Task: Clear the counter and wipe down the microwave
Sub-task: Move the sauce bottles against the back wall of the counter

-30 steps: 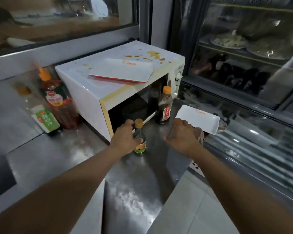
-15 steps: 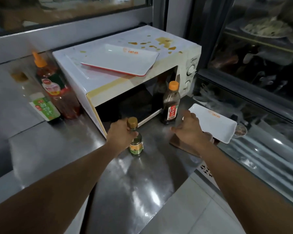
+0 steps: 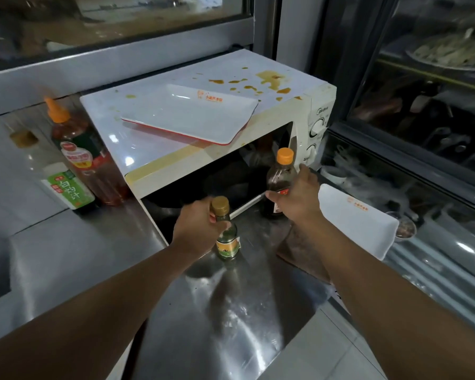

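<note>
Both hands are on bottles: the left hand grips the small green glass bottle with a gold cap, the right hand wraps the dark orange-capped sauce bottle. Just beyond them stands the stained white microwave, marked Midea. Clearing appears underway; next, lift both bottles away. Right of the right hand, a white rectangular tray bears unreadable orange writing.

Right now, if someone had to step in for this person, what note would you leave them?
Left hand grips the small bottle on the counter. Right hand is closing on the dark bottle by the microwave; grip unclear.
A tray lies on the stained microwave top, another tray at the counter's right edge, two more bottles to the left.
Done: nothing cleared.
Left: clear everything, wipe the microwave.
</note>
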### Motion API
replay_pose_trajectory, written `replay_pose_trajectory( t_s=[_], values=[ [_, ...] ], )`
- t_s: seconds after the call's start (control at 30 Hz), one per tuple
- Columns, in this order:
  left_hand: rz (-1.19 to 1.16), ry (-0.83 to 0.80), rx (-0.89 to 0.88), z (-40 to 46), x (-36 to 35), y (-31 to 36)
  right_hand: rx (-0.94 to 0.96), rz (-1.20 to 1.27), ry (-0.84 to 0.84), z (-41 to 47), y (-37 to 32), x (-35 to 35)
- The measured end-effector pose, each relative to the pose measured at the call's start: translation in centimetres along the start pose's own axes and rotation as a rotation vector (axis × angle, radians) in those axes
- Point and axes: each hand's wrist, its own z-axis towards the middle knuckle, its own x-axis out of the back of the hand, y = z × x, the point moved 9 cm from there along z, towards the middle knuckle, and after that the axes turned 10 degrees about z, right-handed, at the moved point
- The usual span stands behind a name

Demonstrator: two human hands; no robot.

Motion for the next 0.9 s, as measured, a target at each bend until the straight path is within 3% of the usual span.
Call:
replay_pose_trajectory(
  t_s=[0.5, 0.9],
  values=[
    [-0.022, 0.028, -0.053, 0.2, -0.1, 1.3, 0.033, 0.058, 0.207, 2.1, 1.6, -1.7],
    [0.0, 0.055, -0.009, -4.2, 3.9, -0.4, 0.017, 0.081, 0.176, -4.5, 1.4, 0.4]
  ],
)
